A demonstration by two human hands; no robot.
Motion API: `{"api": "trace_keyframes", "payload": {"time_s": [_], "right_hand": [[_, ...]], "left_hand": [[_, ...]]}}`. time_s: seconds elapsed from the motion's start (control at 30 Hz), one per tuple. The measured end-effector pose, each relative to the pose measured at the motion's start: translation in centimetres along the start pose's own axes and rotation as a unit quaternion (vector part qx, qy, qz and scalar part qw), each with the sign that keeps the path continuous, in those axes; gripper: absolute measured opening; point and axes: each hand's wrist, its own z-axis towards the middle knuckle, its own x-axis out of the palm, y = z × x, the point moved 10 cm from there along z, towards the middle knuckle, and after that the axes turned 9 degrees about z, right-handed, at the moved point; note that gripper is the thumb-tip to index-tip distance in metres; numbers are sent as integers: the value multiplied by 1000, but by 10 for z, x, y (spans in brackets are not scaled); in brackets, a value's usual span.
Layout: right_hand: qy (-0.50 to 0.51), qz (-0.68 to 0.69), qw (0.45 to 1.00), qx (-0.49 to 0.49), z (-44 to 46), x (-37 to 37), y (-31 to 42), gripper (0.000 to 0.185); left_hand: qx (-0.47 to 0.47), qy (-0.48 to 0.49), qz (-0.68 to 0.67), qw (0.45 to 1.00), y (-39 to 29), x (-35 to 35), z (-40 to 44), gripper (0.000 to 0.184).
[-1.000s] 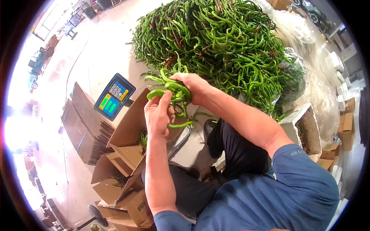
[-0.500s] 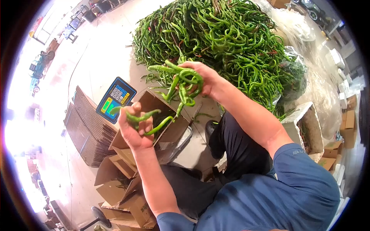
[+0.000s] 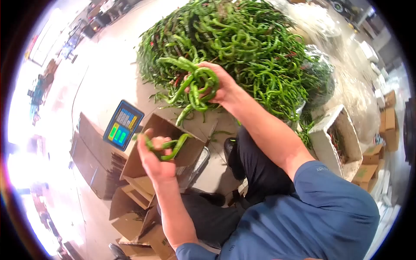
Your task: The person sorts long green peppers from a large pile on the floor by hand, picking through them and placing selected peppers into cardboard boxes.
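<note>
My right hand (image 3: 219, 84) is closed round a bunch of long, curled green chili peppers (image 3: 200, 84), held in front of the big pepper heap (image 3: 251, 47). Lower and to the left, my left hand (image 3: 157, 158) grips a few green chili peppers (image 3: 175, 147) between thumb and fingers. That hand is over the near left part of an open cardboard box (image 3: 190, 147), whose inside is partly hidden by it. Beside the box stands a blue scale display (image 3: 123, 125) with a keypad and lit green readouts.
Folded cardboard (image 3: 93, 156) leans left of the box, and more open cartons (image 3: 134, 212) stand below it. On the right are a white foam box (image 3: 336, 143) with some peppers inside and clear plastic sheeting (image 3: 353, 86). My legs are close under the arms.
The view has shifted slightly. My right hand still holds its bunch, now nearer the heap in view. The peppers in my left hand have turned, and their tips now point upward to the right.
</note>
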Motion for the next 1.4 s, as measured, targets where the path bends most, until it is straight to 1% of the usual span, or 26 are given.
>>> {"api": "trace_keyframes", "payload": {"time_s": [0.07,0.1,0.13,0.17,0.2,0.23,0.27,0.3,0.33,0.37,0.4,0.43,0.5,0.57,0.63,0.7,0.77,0.87,0.93,1.0,1.07,1.1,1.17,1.23,1.37,1.4], "right_hand": [[8,-13,1000,4,-1,-5,5,36],[-41,-127,991,-19,-14,-3,11,35],[-75,-159,975,-133,-64,40,17,29],[-95,-95,978,-162,-74,36,20,22],[-80,-63,989,-111,-32,1,20,19],[-3,15,995,-97,-3,-8,15,18],[-88,17,989,-120,-20,-8,16,17],[-136,-10,988,-68,-11,-22,11,18],[-171,-6,981,-92,-20,-23,11,21],[-206,-5,972,-117,-31,-21,11,26],[-209,-10,970,-124,-35,-17,10,26],[-206,-16,969,-133,-51,-17,13,26],[-189,-30,972,-137,-66,-13,15,26],[-173,-41,974,-141,-77,-12,19,26],[-152,-49,977,-143,-86,-10,26,26],[-139,-56,977,-149,-95,-10,37,27],[-123,-60,979,-154,-97,-11,45,27],[-82,-53,987,-124,-75,7,18,27],[-60,-43,992,-102,-55,16,1,27],[-59,-41,995,-76,-38,19,-4,28],[-72,-25,996,-41,-24,24,-11,22],[-58,-2,998,-25,-22,30,-15,22],[-8,-3,999,-45,-19,46,-20,20],[-41,6,999,-32,-5,37,-40,24],[-108,11,992,-58,8,47,-90,26],[-128,-44,987,-84,11,45,-98,26]], "left_hand": [[14,-60,-43,997,-11,-11,2,33],[10,-82,-43,996,-15,-10,-1,33],[3,-46,-79,996,-22,3,-6,35],[-15,-10,-115,993,-23,26,-13,36],[8,-37,-72,997,-31,56,-27,38],[36,-62,-27,997,-35,81,-39,40],[14,81,-74,994,-24,117,-38,40],[-4,216,-127,968,-19,152,-42,41],[21,81,-28,996,-5,182,-62,42],[-8,123,20,992,22,226,-78,44],[-125,384,-100,909,70,270,-80,53],[-32,152,177,972,82,311,-151,55],[-148,416,83,893,165,395,-237,53],[54,568,297,765,194,437,-307,73],[-165,596,293,730,244,428,-322,63],[-318,576,247,712,263,403,-330,59],[-278,570,262,727,229,385,-299,50],[-14,447,287,847,132,325,-214,23],[163,323,285,887,63,259,-167,16],[275,125,356,884,7,182,-137,15],[320,-50,453,831,-26,125,-121,18],[337,-51,527,778,-35,111,-114,21],[336,-59,547,764,-36,81,-98,25],[460,-49,620,633,-45,106,-110,28],[424,-40,579,695,-53,100,-91,31],[381,-44,559,735,-54,93,-80,30]]}}
